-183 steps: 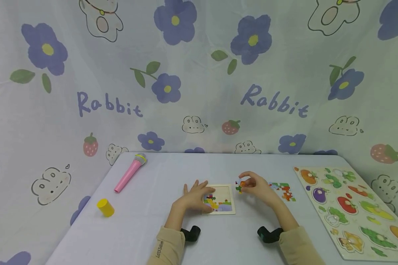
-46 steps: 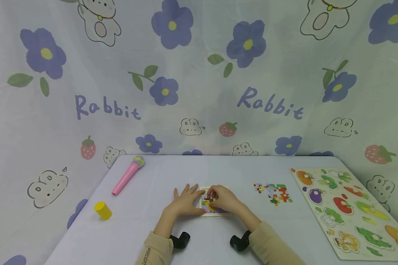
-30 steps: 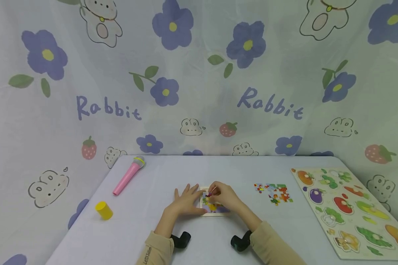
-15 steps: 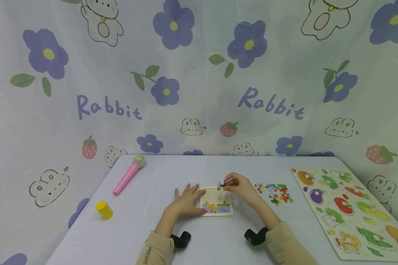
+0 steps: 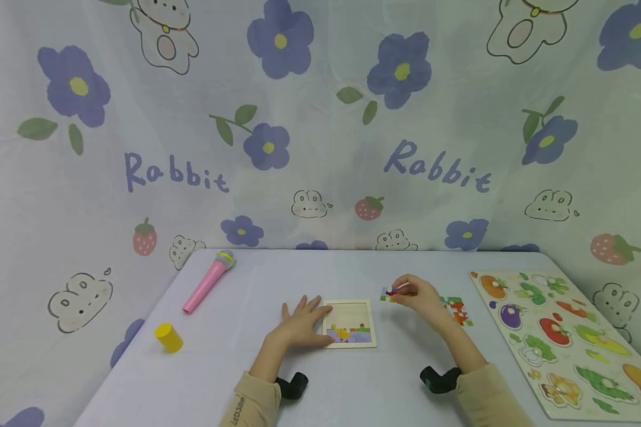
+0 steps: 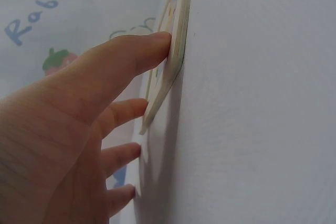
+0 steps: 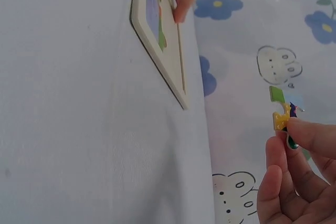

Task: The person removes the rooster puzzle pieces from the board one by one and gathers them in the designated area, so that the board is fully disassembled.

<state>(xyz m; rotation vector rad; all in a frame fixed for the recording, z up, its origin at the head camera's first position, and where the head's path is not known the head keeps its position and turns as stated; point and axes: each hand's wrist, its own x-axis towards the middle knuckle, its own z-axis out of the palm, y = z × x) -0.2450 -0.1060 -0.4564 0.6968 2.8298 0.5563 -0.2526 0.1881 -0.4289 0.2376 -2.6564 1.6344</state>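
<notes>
My right hand (image 5: 421, 298) pinches a jigsaw puzzle piece (image 5: 388, 294) between thumb and fingers, up off the table and right of the wooden puzzle tray. Green, yellow and dark patches show on the piece (image 7: 282, 118) in the right wrist view. My left hand (image 5: 298, 325) lies at the left side of the puzzle tray (image 5: 373, 323), fingers straight and spread. In the left wrist view its thumb (image 6: 149, 45) touches the tray's edge. A strip of fitted pieces (image 5: 352, 335) fills the tray's lower part; bare wood shows above.
Behind my right hand lie several loose puzzle pieces (image 5: 459, 311), partly hidden by the forearm. A large vegetable picture board (image 5: 555, 332) takes up the right side. A pink toy microphone (image 5: 205, 289) and a yellow cylinder (image 5: 168, 337) lie at left.
My right hand was working a piece at the tray's upper left. It has lifted away to the right with the piece, uncovering bare wood. The left hand stays put.
</notes>
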